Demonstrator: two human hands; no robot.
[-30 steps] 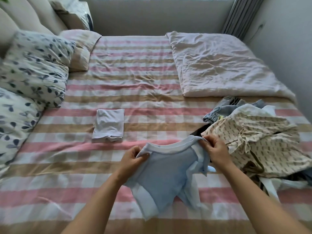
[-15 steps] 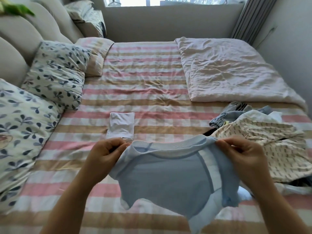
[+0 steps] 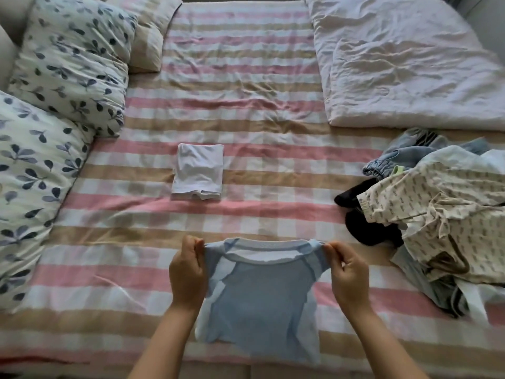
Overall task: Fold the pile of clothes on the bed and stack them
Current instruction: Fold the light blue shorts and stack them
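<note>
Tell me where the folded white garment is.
Head view: the folded white garment lies left of centre on the striped bed, beyond the blue shirt.

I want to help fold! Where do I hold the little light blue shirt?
Pinch the small light blue shirt at its two shoulder corners, either side of the white neckband, reaching from the near side, as the left hand and right hand do. Held so, its body spreads flat below, probably ready for folding.

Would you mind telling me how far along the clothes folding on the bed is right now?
Done: one white garment lies folded on the bed. In hand: the left hand and right hand pinch the blue shirt by its shoulders. Left: the unfolded pile on the right, plus stacking.
</note>
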